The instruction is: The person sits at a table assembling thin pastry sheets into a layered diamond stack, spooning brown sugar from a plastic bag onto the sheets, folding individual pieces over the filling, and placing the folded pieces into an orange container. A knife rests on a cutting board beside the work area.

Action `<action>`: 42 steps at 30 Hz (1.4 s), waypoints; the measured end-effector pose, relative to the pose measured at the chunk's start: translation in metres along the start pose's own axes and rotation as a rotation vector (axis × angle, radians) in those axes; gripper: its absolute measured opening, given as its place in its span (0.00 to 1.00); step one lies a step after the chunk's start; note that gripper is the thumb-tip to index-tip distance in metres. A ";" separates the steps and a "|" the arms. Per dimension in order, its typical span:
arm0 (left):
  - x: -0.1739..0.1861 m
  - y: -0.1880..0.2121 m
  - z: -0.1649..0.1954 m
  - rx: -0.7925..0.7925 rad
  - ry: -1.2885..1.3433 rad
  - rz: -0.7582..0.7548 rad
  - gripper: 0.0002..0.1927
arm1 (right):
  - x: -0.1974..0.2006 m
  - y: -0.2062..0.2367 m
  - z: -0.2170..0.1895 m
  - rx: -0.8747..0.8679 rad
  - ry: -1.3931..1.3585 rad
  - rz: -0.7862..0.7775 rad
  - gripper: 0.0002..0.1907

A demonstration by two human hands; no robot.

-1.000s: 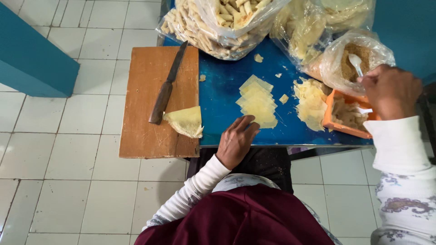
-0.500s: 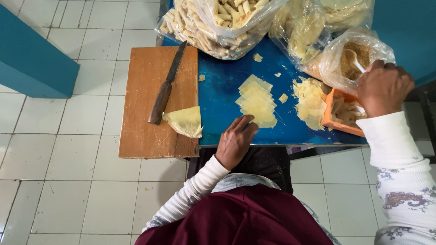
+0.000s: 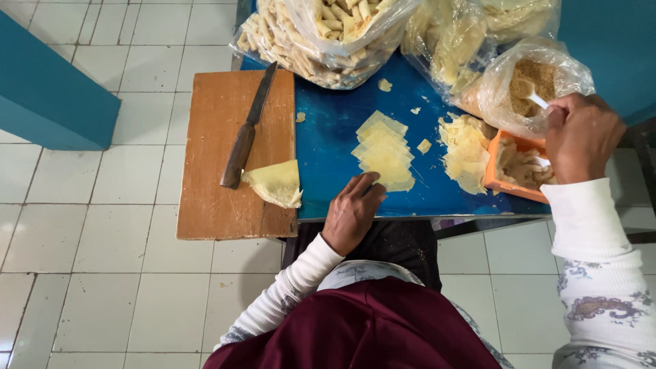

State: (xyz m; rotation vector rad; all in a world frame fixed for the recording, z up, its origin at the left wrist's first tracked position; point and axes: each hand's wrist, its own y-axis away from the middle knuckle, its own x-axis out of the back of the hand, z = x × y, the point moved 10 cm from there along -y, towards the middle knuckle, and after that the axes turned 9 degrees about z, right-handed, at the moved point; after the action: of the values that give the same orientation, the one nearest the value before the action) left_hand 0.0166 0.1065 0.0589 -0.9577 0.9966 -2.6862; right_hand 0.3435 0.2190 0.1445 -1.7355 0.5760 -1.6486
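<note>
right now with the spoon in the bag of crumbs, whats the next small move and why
Probably lift the white spoon out of the crumb bag and carry it to the stack of thin wrappers. The right hand has its grip on the spoon in the filling, while the left hand rests at the wrappers' edge, seemingly steadying the top sheet.

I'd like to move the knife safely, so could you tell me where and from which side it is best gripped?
Probably grip the knife by its brown wooden handle, coming from the near end: the blade points away, toward the bags, and the handle lies bare on the cutting board.
</note>
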 end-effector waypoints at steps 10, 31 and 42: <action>0.012 -0.009 -0.012 0.111 -0.025 0.108 0.11 | -0.013 0.017 0.042 -0.376 -0.467 -0.101 0.06; 0.009 -0.013 -0.023 0.212 -0.189 0.175 0.14 | -0.010 0.098 -0.137 -0.350 -0.728 -0.484 0.08; 0.009 -0.016 -0.022 0.218 -0.161 0.175 0.08 | 0.049 0.074 -0.177 0.187 -0.506 -0.100 0.05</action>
State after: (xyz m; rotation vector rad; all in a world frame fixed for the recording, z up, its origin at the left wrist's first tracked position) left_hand -0.0017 0.1281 0.0607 -0.9743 0.7035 -2.4664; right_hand 0.1840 0.1047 0.1215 -1.9619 0.0962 -1.2064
